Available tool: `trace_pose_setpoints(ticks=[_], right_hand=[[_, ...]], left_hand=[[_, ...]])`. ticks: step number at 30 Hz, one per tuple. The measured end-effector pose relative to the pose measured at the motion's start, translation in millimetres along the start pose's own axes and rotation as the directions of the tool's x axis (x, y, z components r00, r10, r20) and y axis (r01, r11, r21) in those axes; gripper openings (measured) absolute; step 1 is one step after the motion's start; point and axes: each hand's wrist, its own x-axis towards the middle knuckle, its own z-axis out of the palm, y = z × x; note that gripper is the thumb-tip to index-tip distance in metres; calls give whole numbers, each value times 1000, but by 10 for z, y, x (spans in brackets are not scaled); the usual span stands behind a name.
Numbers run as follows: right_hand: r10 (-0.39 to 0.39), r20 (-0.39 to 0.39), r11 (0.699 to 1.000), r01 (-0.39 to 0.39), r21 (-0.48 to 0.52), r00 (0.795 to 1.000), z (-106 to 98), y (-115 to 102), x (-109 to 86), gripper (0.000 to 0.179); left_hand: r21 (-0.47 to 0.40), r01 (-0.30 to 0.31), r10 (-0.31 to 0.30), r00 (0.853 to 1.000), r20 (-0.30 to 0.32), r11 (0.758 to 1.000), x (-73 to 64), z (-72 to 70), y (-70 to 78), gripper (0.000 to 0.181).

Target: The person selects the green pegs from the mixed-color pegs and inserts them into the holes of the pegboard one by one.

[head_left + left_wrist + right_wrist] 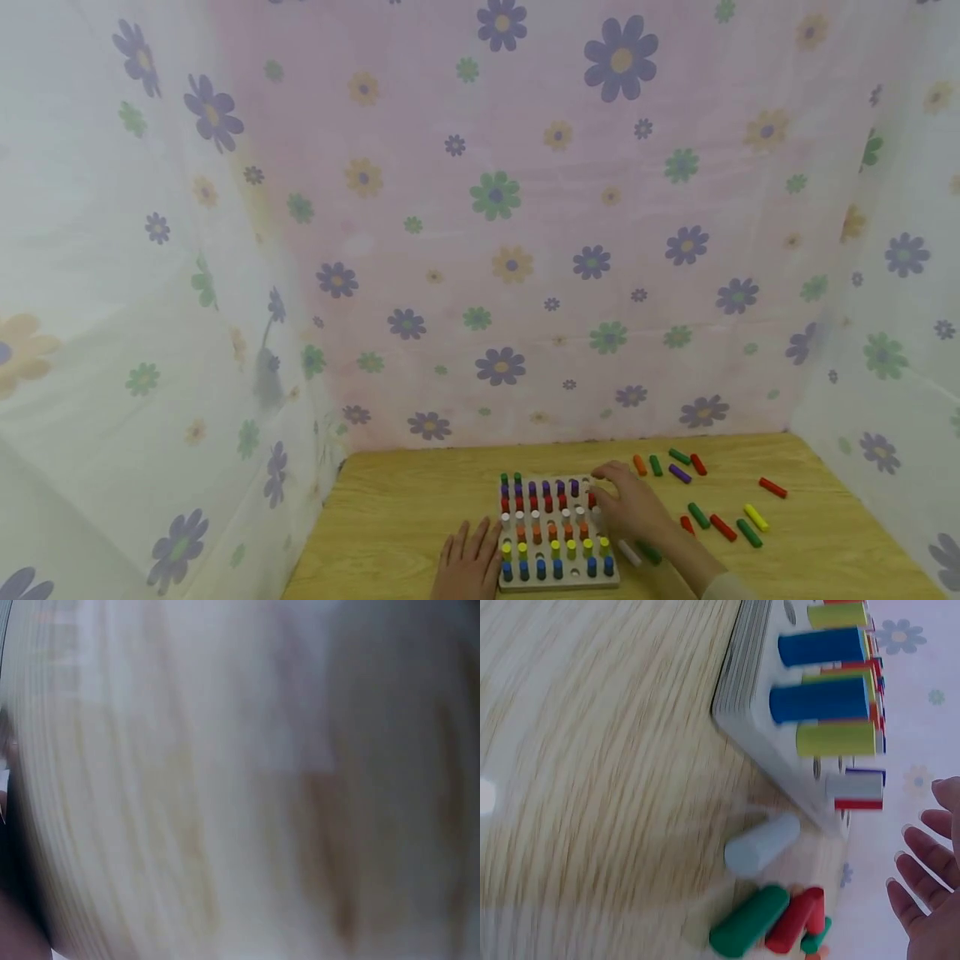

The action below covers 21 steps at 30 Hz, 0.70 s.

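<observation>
A pale pegboard (558, 585) stands on the table, with rows of coloured pegs upright in its holes. My left hand (468, 562) lies flat with fingers spread at the board's left edge. Over the board's far right corner is my right hand (630, 504), its fingers loosely bent and apart, near a red peg (592, 500). No peg shows between those fingers in the right wrist view. Below that hand, a white peg (761, 844) and a green peg (750, 921) lie beside the board. The left wrist view is mostly blurred wood grain.
Several loose pegs lie on the wooden table (817, 550) to the right, among them a yellow peg (756, 517), a purple peg (679, 473) and an orange peg (640, 465). Flower-patterned curtains (555, 225) enclose the back and sides.
</observation>
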Motion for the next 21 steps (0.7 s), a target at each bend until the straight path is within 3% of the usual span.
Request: trace_pose_setpoints(ticks=[4, 8, 21], right_hand=[[-43, -22, 996, 41, -79, 999, -121, 96, -17, 22], [-75, -9, 993, 74, -91, 997, -269, 191, -38, 26], [-77, -60, 982, 65, -175, 995, -631, 515, -12, 30]], left_hand=[[8, -2, 2, 1000, 8, 1000, 3, 9, -4, 62], [16, -5, 4, 999, 33, 1000, -2, -3, 0, 63], [28, -8, 8, 1000, 10, 1000, -3, 22, -30, 62]])
